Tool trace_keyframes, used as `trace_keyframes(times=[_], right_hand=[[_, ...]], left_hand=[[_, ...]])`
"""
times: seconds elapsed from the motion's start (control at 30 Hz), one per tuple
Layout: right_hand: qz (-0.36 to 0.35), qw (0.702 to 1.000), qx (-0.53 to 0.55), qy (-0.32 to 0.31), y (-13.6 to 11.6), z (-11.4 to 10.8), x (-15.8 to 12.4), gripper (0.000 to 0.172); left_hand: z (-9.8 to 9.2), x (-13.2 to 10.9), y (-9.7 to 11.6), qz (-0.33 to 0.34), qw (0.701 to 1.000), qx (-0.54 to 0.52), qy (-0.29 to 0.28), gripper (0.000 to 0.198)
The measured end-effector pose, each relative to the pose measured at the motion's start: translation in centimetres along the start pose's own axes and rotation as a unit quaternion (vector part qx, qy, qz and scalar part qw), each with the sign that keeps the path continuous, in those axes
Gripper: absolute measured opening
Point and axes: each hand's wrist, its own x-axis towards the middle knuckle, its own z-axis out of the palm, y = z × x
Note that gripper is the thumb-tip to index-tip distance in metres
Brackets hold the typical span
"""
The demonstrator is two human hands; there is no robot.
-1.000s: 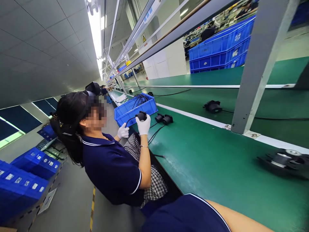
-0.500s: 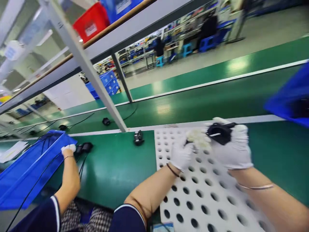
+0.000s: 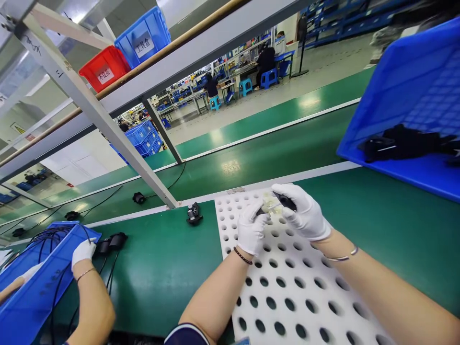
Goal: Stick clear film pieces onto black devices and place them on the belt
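My left hand [image 3: 250, 229], in a white glove, is closed over the left part of the white perforated board [image 3: 264, 282]. A small dark piece [image 3: 261, 211] shows between its thumb and fingers; its kind is not clear. Close by on the right, my gloved right hand [image 3: 304, 213] grips a black plastic part [image 3: 285, 200], partly hidden by the fingers. Pale translucent pieces [image 3: 270, 203] lie behind and between the two hands. A black part with grey pieces [image 3: 194, 213] sits on the green bench left of the board.
At right, a blue crate [image 3: 362, 115] holds black parts [image 3: 398, 143]. A co-worker's gloved hand [image 3: 83, 252] touches a blue bin of cables [image 3: 46, 282] at left, beside black cylindrical parts [image 3: 112, 243]. A slanted white post [image 3: 104, 115] rises from the bench; cabled parts [image 3: 138, 197] lie behind.
The view has shifted, bringing more of the right crate into sight. My right hand has turned the black part, which now points toward my left hand. A co-worker's second hand shows at left.
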Motion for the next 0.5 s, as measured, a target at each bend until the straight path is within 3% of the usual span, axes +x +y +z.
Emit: trace_keyframes(times=[0.17, 0.3, 0.4, 0.5], right_hand=[[0.035, 0.997, 0.033, 0.06, -0.3, 0.5, -0.6, 0.068], [0.089, 0.989, 0.107, 0.045, -1.6, 0.8, -0.6, 0.06], [0.11, 0.98, 0.149, 0.067, -1.9, 0.8, -0.6, 0.058], [0.037, 0.993, 0.084, 0.075, -0.7, 0.7, -0.8, 0.057]], left_hand=[[-0.1, -0.1, -0.8, -0.06, 0.998, -0.034, 0.01, 0.043], [0.1, 0.1, -0.3, -0.076, 0.995, -0.042, 0.051, 0.041], [0.1, 0.0, 1.5, -0.078, 0.991, -0.056, 0.096, 0.035], [-0.2, -0.5, 4.8, -0.044, 0.988, -0.094, 0.118, 0.042]])
